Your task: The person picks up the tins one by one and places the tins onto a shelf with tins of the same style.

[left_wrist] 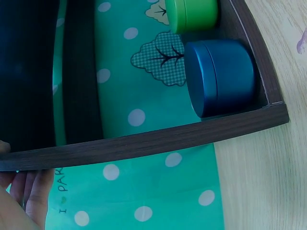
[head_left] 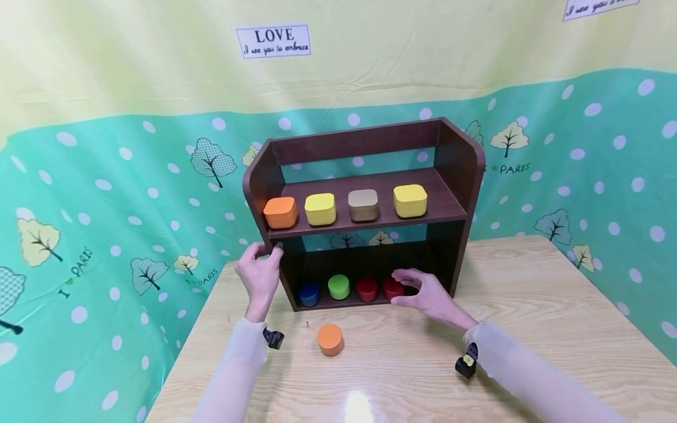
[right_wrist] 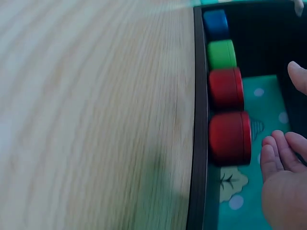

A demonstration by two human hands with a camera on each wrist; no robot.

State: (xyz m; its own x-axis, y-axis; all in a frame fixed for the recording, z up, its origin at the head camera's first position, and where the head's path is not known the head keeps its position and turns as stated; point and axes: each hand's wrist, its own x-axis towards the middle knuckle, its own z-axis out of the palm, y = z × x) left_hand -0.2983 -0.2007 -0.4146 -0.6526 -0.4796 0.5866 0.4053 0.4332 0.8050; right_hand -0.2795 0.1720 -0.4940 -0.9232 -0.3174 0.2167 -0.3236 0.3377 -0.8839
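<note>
A dark brown two-tier shelf stands on the table. My left hand grips the edge of its left side panel, thumb on one face and fingers on the other. On the lower tier, from left to right, are a blue round tin, a green round tin and two red ones. My right hand is at the rightmost red tin, thumb and fingers spread apart. In the right wrist view a gap shows between the fingers and this tin.
Along the upper tier sit an orange squarish tin, two yellow ones and a grey-brown one. An orange round tin stands on the wooden table in front of the shelf. A patterned curtain hangs behind.
</note>
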